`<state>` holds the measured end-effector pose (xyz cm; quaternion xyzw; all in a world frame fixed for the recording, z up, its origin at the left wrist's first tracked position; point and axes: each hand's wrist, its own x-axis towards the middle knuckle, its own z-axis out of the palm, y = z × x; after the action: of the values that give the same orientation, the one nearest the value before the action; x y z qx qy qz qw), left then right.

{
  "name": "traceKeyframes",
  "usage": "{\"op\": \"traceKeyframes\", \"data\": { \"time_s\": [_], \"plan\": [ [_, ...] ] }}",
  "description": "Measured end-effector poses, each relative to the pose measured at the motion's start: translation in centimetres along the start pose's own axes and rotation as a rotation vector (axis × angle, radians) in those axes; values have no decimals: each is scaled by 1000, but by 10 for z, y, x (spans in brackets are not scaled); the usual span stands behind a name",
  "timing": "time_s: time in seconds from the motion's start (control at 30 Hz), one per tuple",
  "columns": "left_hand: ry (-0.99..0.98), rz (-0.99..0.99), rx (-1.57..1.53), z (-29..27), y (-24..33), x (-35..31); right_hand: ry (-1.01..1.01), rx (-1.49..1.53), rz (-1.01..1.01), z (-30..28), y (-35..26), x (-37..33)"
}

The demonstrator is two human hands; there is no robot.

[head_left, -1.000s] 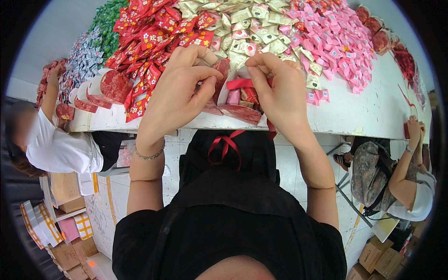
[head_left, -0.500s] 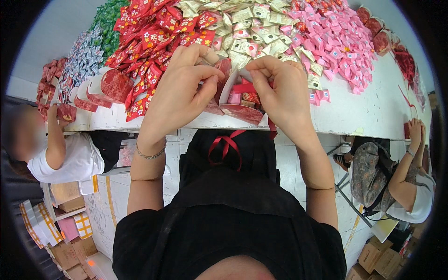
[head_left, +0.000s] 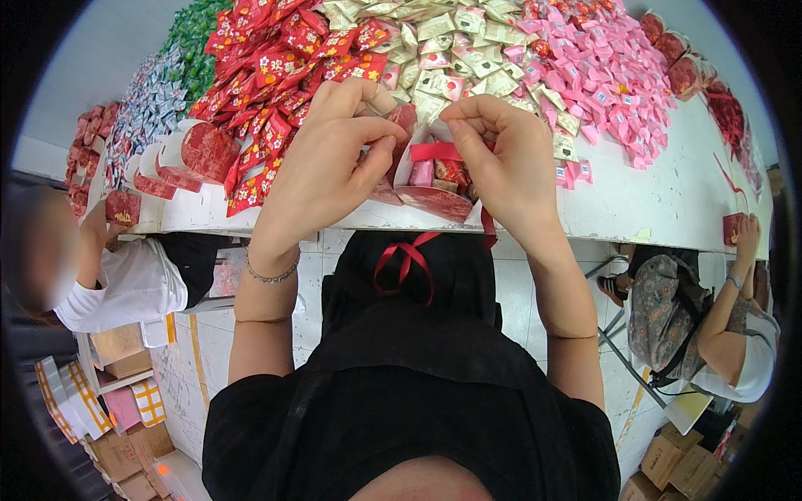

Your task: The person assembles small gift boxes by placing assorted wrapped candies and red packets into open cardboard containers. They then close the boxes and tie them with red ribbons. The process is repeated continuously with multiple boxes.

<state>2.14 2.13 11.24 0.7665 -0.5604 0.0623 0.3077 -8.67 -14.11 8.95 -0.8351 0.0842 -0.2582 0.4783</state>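
Observation:
A small red patterned gift box (head_left: 434, 200) with a white inside stands open at the table's near edge. Wrapped candies (head_left: 449, 171), pink and red, lie in it, and a red ribbon (head_left: 434, 151) crosses its opening. My left hand (head_left: 338, 159) is curled around the box's left side by a raised red flap, thumb bent toward the index finger. On the other side my right hand (head_left: 505, 163) has its thumb and index finger pinched at the upper right edge, hiding that wall. Ribbon hangs below this hand, and a loop (head_left: 409, 263) lies over my dark apron.
Heaps of red packets (head_left: 276, 67), cream packets (head_left: 468, 54) and pink candies (head_left: 606, 96) cover the white table (head_left: 601, 209). Several open boxes (head_left: 207, 153) stand in a row at left. A co-worker (head_left: 117, 275) sits at left, another (head_left: 718, 326) at right, both handling boxes.
The ribbon across the box shows more plainly and the opening is a little wider in view. My hands have shifted only slightly. The left co-worker has leaned closer to the table.

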Motion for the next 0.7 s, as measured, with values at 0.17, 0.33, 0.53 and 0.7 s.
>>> {"op": "traceKeyframes", "data": {
  "time_s": [0.17,0.33,0.53,0.7],
  "plan": [
    [3,10,8,1,0,0,109,41,-49,7,4,4],
    [-7,32,17,-1,-2,-1,107,101,-13,8,2,5],
    [-13,27,15,0,-3,-1,146,19,-76,10,3,5],
    [-1,54,12,1,-3,-1,145,-136,-147,11,0,4]
  ]
}}
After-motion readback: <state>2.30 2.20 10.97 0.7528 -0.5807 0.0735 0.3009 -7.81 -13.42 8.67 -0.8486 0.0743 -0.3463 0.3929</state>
